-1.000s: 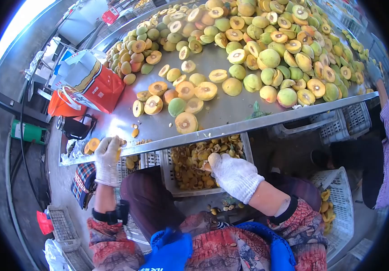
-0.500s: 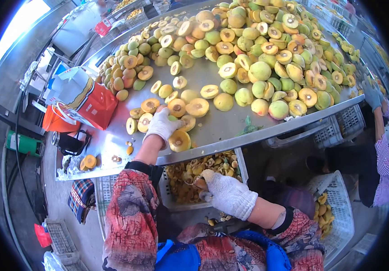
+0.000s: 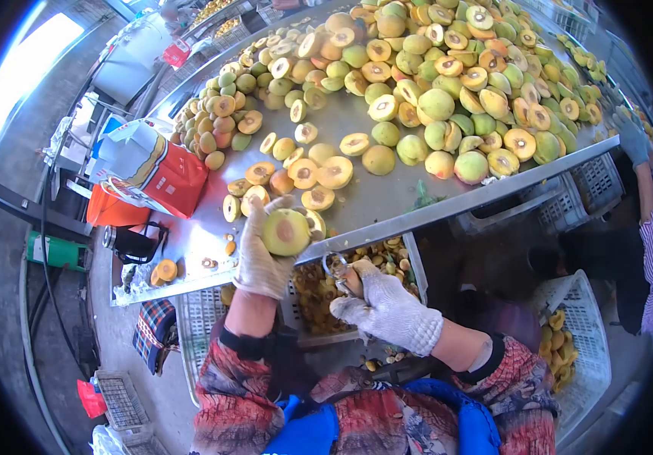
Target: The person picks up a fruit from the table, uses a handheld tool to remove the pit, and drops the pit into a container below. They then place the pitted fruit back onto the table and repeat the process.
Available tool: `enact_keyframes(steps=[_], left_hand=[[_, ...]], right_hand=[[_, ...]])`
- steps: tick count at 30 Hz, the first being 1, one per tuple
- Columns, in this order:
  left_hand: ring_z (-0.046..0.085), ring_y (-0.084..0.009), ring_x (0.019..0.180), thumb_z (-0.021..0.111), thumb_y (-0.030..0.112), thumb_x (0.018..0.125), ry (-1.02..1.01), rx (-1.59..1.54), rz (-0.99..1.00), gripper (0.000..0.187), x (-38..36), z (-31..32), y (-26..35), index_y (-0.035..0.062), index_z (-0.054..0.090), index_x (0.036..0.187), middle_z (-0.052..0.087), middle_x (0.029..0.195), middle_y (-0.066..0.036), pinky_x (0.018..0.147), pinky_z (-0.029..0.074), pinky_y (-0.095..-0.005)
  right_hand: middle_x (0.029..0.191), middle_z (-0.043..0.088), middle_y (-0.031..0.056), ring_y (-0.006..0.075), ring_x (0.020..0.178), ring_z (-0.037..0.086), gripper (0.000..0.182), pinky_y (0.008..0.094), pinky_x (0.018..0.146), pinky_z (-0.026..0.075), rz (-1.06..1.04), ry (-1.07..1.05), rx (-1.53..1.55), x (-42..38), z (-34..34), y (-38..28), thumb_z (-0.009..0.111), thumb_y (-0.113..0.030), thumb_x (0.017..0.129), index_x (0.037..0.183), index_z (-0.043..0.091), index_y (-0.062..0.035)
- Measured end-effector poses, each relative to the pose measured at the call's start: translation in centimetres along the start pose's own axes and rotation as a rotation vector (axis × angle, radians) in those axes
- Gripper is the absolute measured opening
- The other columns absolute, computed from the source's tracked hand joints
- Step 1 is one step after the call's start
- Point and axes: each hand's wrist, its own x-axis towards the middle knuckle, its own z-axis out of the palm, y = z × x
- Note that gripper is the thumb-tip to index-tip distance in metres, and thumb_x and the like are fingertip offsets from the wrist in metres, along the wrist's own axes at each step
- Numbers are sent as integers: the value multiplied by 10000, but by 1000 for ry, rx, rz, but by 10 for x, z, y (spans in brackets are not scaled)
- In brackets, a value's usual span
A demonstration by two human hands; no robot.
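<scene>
My left hand (image 3: 262,262), in a white knit glove, is closed around a halved yellow peach (image 3: 286,232), raised by the table's front edge. A brownish middle shows on its upward side. My right hand (image 3: 394,307), also gloved, grips a pitting tool with a metal ring (image 3: 335,264) at its tip and a handle mostly hidden by the fingers. The ring is apart from the peach, to its right. Behind my left hand, several cut peach halves (image 3: 334,173) lie on the metal table (image 3: 265,121), many with the pit side up.
A large heap of peaches (image 3: 455,83) covers the table's far part. A red bag (image 3: 178,182) and a black flask (image 3: 125,241) stand at the left. Below the edge sits a crate (image 3: 416,273) of fruit scraps. At right are another crate (image 3: 588,334) and a co-worker's gloved hand (image 3: 631,138).
My left hand has picked up a peach half from the table and drawn it back to the front edge. My right hand has stayed low, its tool's ring now plainly visible.
</scene>
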Motion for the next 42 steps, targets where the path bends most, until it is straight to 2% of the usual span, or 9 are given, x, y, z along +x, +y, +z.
enact_keyframes(steps=[8,19,22,28,31,33,36,40,42], left_hand=[[629,-257,880,424,473,964,-5,55,1,489,-43,29,-36,23,569,1090,635,972,-150,811,517,-362],[603,-229,914,407,503,960,-51,203,107,494,-53,25,-50,53,569,1081,620,984,-127,824,502,-368],[600,-225,917,401,475,968,-36,191,128,465,-57,28,-50,56,568,1083,617,986,-125,822,498,-366],[588,-203,885,487,199,939,-111,469,365,240,-63,41,-51,3,573,1048,610,994,-108,796,482,-319],[573,-135,893,516,113,905,-123,353,298,190,-72,58,-56,19,574,1060,609,1009,-59,796,483,-285],[583,-171,978,552,283,907,-210,352,342,355,-64,50,-65,4,547,1127,619,1051,-86,886,458,-312],[533,-176,1077,530,214,926,-278,569,314,434,-65,56,-48,0,480,1300,580,1176,-105,931,420,-288],[547,-143,1039,556,318,932,-249,594,190,415,-62,51,-46,13,530,1211,602,1118,-79,927,417,-282],[578,-132,950,545,174,924,-184,540,157,263,-63,53,-48,24,560,1139,638,1028,-78,807,469,-255]], right_hand=[[982,528,215,420,826,586,272,492,672,475,-279,212,-303,-3,2,9,610,-158,852,1072,488,-54],[938,546,222,420,841,581,298,481,680,482,-327,249,-384,-8,6,12,625,-152,837,1091,498,-59],[884,569,180,380,783,599,305,454,675,488,-292,344,-206,-7,-6,5,627,-153,852,1106,498,-43],[818,574,-13,48,620,529,285,215,514,468,387,4,912,-13,-16,-7,594,-267,931,1134,528,-78],[780,573,-32,32,562,540,226,198,437,458,123,58,993,-1,3,23,536,-235,961,1133,525,-90],[778,580,0,68,556,558,244,221,447,465,77,123,831,5,-3,25,553,-233,944,1125,513,-74],[807,595,48,158,635,603,318,295,537,493,-50,283,453,10,-18,18,602,-266,907,1104,499,-39],[872,601,139,269,815,620,400,383,711,489,-107,371,-33,0,-35,-3,652,-297,859,1088,488,-12],[905,595,187,300,863,618,375,393,747,485,-126,372,-274,0,-30,-2,662,-273,844,1070,492,-27]])
